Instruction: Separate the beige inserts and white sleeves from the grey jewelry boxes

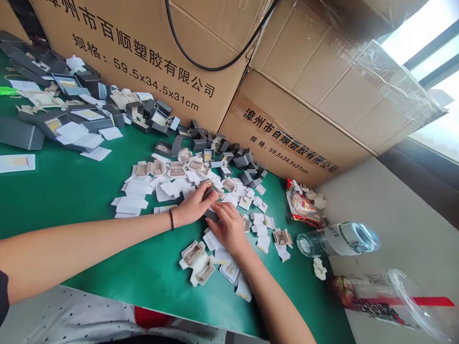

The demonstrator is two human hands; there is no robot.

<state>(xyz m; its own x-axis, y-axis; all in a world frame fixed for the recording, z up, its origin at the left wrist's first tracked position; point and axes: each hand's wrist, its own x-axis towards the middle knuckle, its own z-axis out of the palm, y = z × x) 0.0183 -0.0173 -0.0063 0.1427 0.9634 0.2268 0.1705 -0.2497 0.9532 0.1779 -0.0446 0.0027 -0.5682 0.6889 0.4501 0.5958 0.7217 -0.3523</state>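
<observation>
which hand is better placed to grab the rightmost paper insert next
Probably the right hand: it is nearer that insert, while the left hand is farther across. Both hold the dark box, so the right would need freeing first.

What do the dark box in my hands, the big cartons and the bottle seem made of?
Box: probably stiff paperboard, matte dark grey, judging by its flat, dull sides. Cartons: likely cardboard, dull brown, creased and taped. Bottle: glossy, see-through; plastic or glass, I can't tell.
</observation>
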